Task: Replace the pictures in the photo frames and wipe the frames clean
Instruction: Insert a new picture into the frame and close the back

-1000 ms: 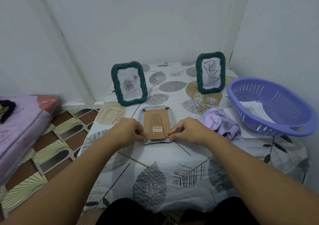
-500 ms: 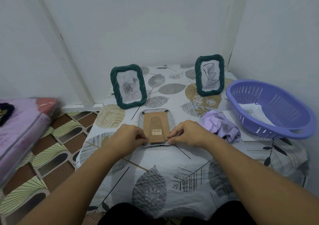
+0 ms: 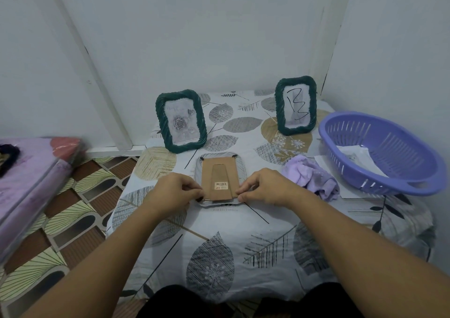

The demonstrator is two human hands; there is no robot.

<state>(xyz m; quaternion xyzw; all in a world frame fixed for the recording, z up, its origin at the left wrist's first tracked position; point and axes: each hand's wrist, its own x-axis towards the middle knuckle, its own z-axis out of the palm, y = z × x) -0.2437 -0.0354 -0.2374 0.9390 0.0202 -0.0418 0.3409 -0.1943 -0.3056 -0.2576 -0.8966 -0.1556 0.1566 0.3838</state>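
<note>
A photo frame (image 3: 220,176) lies face down on the table, its brown cardboard back and folded stand facing up. My left hand (image 3: 174,191) pinches its near left corner and my right hand (image 3: 264,187) pinches its near right corner. Two dark green frames stand upright behind it: the left green frame (image 3: 181,120) shows a rose picture, the right green frame (image 3: 295,105) shows a scribbled sheet. A crumpled lilac cloth (image 3: 310,176) lies just right of my right hand.
A purple plastic basket (image 3: 379,147) with paper sheets inside stands at the right, resting on more paper. The leaf-patterned tablecloth (image 3: 219,256) covers a small table in a white corner. A purple mattress (image 3: 29,181) and tiled floor lie to the left.
Both hands stay at the face-down frame's near corners with only slight finger shifts. The head camera tilted a little, so everything sits slightly lower in view.
</note>
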